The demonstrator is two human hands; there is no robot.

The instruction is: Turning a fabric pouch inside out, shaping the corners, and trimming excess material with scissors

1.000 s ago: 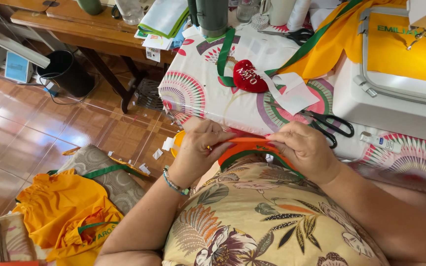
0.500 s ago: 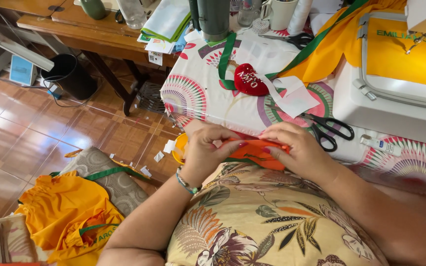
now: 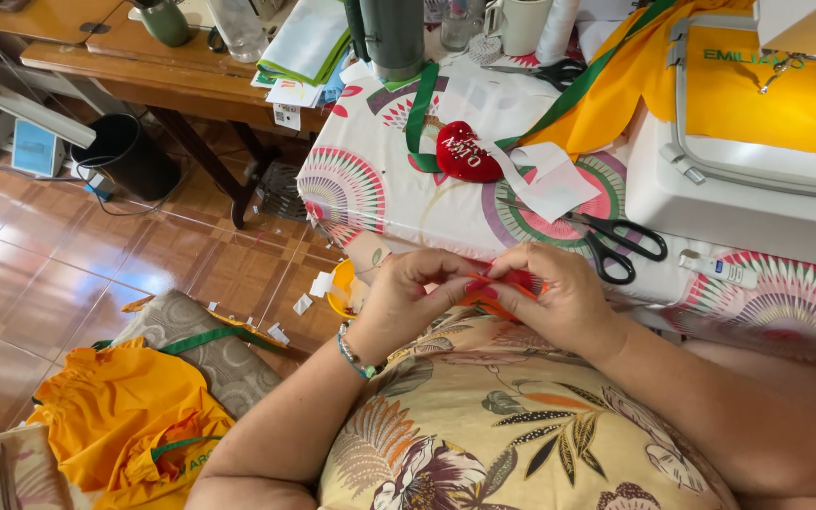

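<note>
My left hand (image 3: 408,300) and my right hand (image 3: 559,300) meet in front of my chest, both pinching a small piece of orange-red fabric (image 3: 512,280). Most of that fabric is hidden under my fingers. The hands hover just in front of the table edge, which is covered by a white patterned cloth (image 3: 361,179). Black scissors (image 3: 620,241) lie on the cloth just beyond my right hand. A red heart-shaped pincushion (image 3: 465,153) rests farther back on a green ribbon (image 3: 417,113).
A white embroidery machine (image 3: 739,203) with yellow fabric (image 3: 776,90) in its hoop stands at the right. Yellow garments (image 3: 120,416) lie on a cushion on the tiled floor at the left. A wooden table (image 3: 144,57) and black bin (image 3: 129,156) stand behind.
My hands have risen slightly and drawn closer together, bunching the orange-red fabric into a smaller fold. The view has shifted a little.
</note>
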